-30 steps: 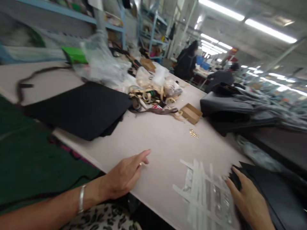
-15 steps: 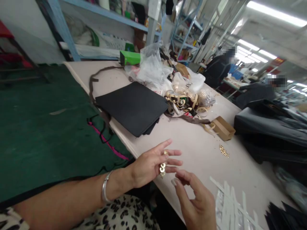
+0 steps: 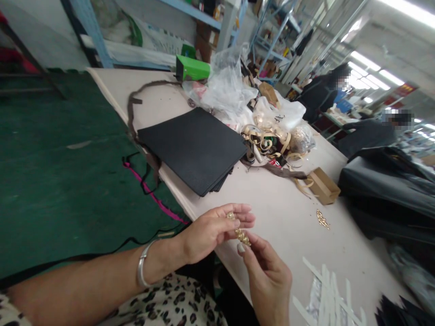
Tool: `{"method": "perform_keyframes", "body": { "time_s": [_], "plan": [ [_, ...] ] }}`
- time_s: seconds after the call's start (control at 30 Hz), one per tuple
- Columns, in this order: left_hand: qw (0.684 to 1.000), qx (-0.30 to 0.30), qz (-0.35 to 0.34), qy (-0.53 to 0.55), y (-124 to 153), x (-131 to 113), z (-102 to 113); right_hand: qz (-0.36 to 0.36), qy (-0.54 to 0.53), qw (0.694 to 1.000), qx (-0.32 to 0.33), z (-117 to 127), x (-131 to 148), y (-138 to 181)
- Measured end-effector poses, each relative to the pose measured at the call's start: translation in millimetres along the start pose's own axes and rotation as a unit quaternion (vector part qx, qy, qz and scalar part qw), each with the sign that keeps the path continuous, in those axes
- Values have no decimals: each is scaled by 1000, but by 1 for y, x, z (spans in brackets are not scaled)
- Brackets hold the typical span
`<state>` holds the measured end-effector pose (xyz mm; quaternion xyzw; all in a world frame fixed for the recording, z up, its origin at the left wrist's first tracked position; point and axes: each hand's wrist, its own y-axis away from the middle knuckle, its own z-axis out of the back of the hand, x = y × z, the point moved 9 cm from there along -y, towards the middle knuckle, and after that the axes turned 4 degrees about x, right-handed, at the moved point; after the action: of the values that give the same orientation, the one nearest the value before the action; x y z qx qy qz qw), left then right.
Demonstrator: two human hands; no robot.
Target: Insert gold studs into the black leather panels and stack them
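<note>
A short row of small, shiny gold-coloured metal pieces lies between my two hands above the table's near edge. My left hand holds its upper part, the thumb pressed against the curled fingers. From the right, my right hand pinches the lower end between thumb and fingertips. Whether the pieces are linked or loose I cannot tell. A flat stack of black sheets lies on the table beyond my left hand. To the right is a small pile of gold-coloured metal bits.
An open cardboard box stands near the gold pile. White strips lie at the near right. Plastic bags, tangled tan strips and a green box crowd the far side. Black material is heaped right. Two people sit farther off.
My right hand has moved up and left and now grips the lower end of the gold-coloured pieces. My left fingers have drawn closer together. The view has shifted slightly.
</note>
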<state>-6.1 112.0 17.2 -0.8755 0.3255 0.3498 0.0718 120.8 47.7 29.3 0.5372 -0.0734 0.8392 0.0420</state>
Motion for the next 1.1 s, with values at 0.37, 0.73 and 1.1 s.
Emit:
{"method": "perform_keyframes", "body": {
  "time_s": [0.37, 0.73, 1.1],
  "plan": [
    [940, 107, 172, -274, 13, 35, 0, 148, 101, 968, 174, -1, 54, -10],
    [938, 65, 138, -313, 13, 33, -2, 169, 174, 968, 68, 8, 51, 0],
    [825, 57, 30, -561, 15, 14, -15, 243, 266, 928, 91, 1, 67, 7]
  ]
}}
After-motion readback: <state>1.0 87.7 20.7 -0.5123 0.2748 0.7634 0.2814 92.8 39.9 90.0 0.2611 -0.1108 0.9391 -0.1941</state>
